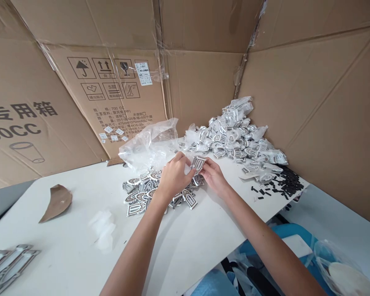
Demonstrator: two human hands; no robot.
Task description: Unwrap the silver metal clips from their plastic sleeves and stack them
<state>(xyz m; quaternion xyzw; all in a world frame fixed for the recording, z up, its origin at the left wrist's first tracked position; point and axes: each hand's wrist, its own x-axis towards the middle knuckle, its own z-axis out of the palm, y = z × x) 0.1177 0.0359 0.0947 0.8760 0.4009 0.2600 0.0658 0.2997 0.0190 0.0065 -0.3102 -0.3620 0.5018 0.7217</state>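
Observation:
My left hand (173, 176) and my right hand (213, 176) meet over the white table (188, 246), both pinching one small arch-shaped metal piece (199, 163) with a dark pattern. Under my hands lies a loose heap of the same bare metal pieces (142, 194). A crumpled clear plastic bag (151, 144) sits just behind my left hand. To the back right rises a pile of pieces wrapped in small plastic bags (239, 137).
Small black strips (283, 185) lie scattered by the table's right edge. A brown curved scrap (57, 202), a stack of small clear bags (103, 230) and metal frames (6, 263) lie at the left. Cardboard walls (311, 94) surround the table.

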